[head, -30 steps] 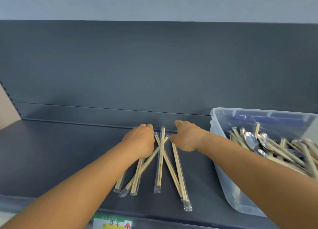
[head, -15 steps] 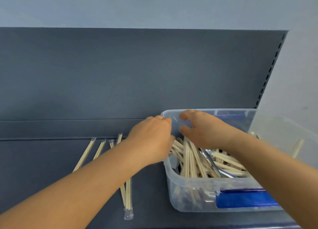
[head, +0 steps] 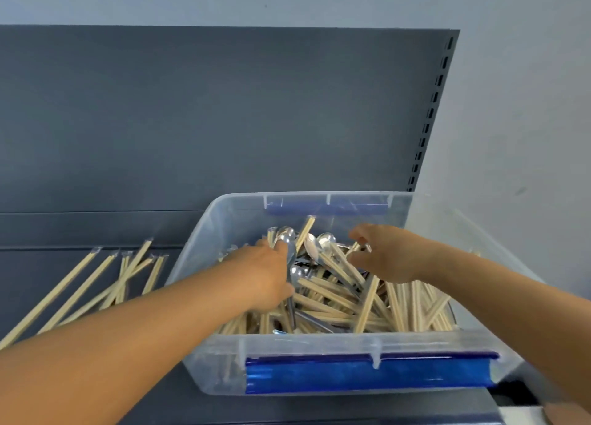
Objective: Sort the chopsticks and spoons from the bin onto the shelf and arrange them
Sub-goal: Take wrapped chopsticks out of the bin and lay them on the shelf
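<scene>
Both hands reach into the clear plastic bin (head: 224, 226) at lower centre of the frame. The left hand (head: 262, 274) lies knuckles-up on the heap at the bin's left side, fingers curled down among the spoons (head: 289, 248); whether it has closed on one cannot be told. The right hand (head: 388, 253), just right of centre, has its fingers bent and its fingertips (head: 358, 248) pinched close at something thin and pale, apparently the end of a wrapped chopstick, though the hold itself is too blurred to confirm. The bin's chopsticks (head: 367, 300) are heaped crosswise beneath and in front of both hands, most with their long axes running from the near wall up toward the back wall, a few slanting across; the spoons cluster toward the top left of the pile, nearer the left hand, bowls pointing to the far wall. Judged from this, the coming lift turns on drawing a piece out along its length, toward the near edge. To the left of the frame, the sorted chopsticks (head: 96, 284) lie on the dark shelf (head: 28, 264) in a loose fan, some crossing. Half a second ago the hands hovered at the bin's far left rim; a second ago they were squaring the sticks on the shelf.
</scene>
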Demonstrator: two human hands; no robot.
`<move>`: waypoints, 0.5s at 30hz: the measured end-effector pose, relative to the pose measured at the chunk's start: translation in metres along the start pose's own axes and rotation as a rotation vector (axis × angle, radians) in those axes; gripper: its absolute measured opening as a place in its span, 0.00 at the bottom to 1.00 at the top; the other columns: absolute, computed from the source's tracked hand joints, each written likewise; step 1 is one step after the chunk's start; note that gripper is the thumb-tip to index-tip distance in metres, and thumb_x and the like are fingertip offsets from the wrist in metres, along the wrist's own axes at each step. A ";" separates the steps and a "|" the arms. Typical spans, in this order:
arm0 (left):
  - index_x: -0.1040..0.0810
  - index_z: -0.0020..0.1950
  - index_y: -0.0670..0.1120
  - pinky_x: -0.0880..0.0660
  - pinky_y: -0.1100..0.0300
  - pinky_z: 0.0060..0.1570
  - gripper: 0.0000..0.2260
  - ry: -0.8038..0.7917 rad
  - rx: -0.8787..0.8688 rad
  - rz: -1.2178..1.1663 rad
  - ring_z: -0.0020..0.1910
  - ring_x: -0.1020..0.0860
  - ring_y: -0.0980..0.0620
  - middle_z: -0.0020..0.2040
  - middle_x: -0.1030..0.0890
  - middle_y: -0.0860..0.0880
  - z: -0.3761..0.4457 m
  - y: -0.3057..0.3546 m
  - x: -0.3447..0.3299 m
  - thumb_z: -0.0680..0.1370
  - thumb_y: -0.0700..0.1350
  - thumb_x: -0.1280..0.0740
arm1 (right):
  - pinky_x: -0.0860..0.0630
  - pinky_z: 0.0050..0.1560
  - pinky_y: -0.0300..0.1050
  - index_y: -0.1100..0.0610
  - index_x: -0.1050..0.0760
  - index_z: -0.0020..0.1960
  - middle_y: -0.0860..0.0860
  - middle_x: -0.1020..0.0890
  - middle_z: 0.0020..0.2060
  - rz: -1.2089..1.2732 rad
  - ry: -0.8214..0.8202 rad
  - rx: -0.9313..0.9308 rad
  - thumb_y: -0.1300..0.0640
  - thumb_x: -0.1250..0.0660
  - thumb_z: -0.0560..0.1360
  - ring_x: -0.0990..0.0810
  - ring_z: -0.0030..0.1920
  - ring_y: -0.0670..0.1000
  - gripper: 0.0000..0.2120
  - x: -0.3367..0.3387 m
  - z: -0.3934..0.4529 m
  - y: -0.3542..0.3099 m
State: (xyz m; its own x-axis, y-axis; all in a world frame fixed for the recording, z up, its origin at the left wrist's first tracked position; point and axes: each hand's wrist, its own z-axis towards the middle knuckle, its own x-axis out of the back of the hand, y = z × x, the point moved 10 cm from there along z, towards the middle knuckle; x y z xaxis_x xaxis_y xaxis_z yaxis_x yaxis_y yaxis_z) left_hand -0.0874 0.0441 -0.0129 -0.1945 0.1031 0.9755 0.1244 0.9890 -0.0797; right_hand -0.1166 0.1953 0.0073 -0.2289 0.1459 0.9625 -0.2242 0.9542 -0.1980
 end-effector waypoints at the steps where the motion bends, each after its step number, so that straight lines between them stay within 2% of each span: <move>1: 0.49 0.76 0.47 0.29 0.52 0.53 0.31 -0.024 0.013 -0.002 0.62 0.28 0.41 0.68 0.34 0.42 0.003 0.002 -0.005 0.79 0.56 0.40 | 0.33 0.61 0.45 0.53 0.37 0.70 0.51 0.29 0.68 -0.003 -0.020 -0.013 0.46 0.41 0.78 0.28 0.63 0.53 0.23 -0.004 0.001 0.008; 3: 0.49 0.76 0.48 0.29 0.53 0.52 0.30 -0.056 0.031 -0.038 0.61 0.28 0.43 0.69 0.36 0.42 0.007 0.005 -0.012 0.79 0.55 0.39 | 0.31 0.65 0.48 0.53 0.42 0.74 0.52 0.31 0.69 -0.032 -0.068 -0.025 0.43 0.40 0.77 0.29 0.66 0.55 0.29 -0.015 0.003 0.019; 6: 0.51 0.76 0.50 0.28 0.56 0.50 0.32 -0.074 0.061 -0.124 0.58 0.26 0.45 0.69 0.37 0.43 0.012 0.005 -0.018 0.78 0.55 0.37 | 0.28 0.63 0.52 0.56 0.46 0.75 0.55 0.31 0.69 -0.080 -0.108 -0.044 0.40 0.39 0.75 0.27 0.64 0.56 0.36 -0.025 0.005 0.030; 10: 0.55 0.77 0.49 0.29 0.56 0.55 0.38 -0.067 0.129 -0.243 0.60 0.27 0.45 0.70 0.38 0.42 0.017 -0.007 -0.020 0.76 0.56 0.34 | 0.28 0.62 0.49 0.61 0.47 0.75 0.55 0.32 0.69 -0.144 -0.162 -0.075 0.38 0.38 0.75 0.28 0.64 0.55 0.39 -0.036 0.003 0.039; 11: 0.53 0.76 0.47 0.29 0.56 0.55 0.39 -0.056 0.141 -0.274 0.60 0.27 0.45 0.68 0.35 0.42 0.018 -0.010 -0.019 0.76 0.56 0.33 | 0.28 0.62 0.49 0.61 0.49 0.75 0.56 0.33 0.69 -0.142 -0.167 -0.087 0.38 0.37 0.74 0.29 0.64 0.55 0.42 -0.037 0.002 0.040; 13: 0.48 0.73 0.45 0.28 0.57 0.49 0.36 -0.030 0.146 -0.345 0.53 0.25 0.48 0.58 0.27 0.46 0.019 -0.012 -0.017 0.75 0.54 0.31 | 0.29 0.63 0.51 0.59 0.51 0.75 0.57 0.35 0.69 -0.120 -0.152 -0.113 0.39 0.33 0.72 0.30 0.65 0.57 0.44 -0.038 0.004 0.041; 15: 0.45 0.69 0.45 0.29 0.59 0.43 0.31 -0.008 0.138 -0.387 0.45 0.25 0.51 0.46 0.26 0.49 0.019 -0.011 -0.015 0.75 0.52 0.30 | 0.28 0.63 0.53 0.59 0.50 0.74 0.58 0.35 0.68 -0.090 -0.136 -0.138 0.41 0.31 0.71 0.30 0.64 0.57 0.44 -0.038 0.006 0.040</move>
State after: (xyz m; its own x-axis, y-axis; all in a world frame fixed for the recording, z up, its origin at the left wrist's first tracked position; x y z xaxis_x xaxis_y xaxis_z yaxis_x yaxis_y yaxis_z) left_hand -0.1044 0.0339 -0.0306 -0.2087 -0.2786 0.9374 -0.0911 0.9599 0.2650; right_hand -0.1223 0.2268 -0.0386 -0.3416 0.0303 0.9394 -0.1202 0.9899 -0.0756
